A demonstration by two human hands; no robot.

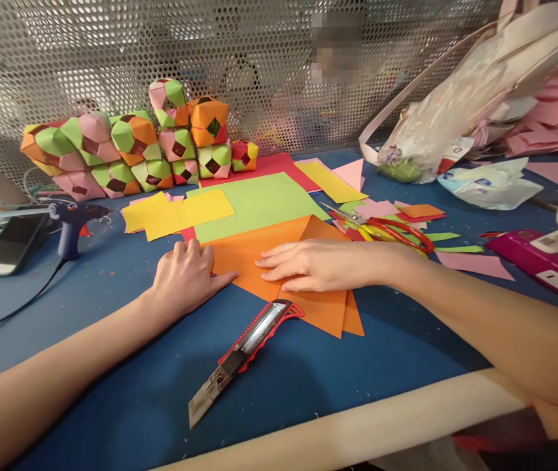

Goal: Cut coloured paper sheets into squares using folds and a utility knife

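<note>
A sheet of orange paper (239, 252), folded over with its layers out of line at the lower right, lies on the blue table. My left hand (185, 275) holds its left end, fingers bent over the edge and thumb stretched along the paper. Flat on the fold rests my right hand (308, 261), its fingers extended and a little apart. Just in front of the paper lies a red utility knife (246, 356) with its blade out, touched by neither hand. Green paper (254, 203) and yellow paper (185, 212) lie behind the orange sheet.
Folded paper modules (134, 137) are stacked at the back left, near a glue gun (70, 226) and a phone (11, 245). To the right are scissors (357, 219), red-handled pliers (401, 232), paper scraps, a purple power strip (543, 258) and a white bag (494, 78).
</note>
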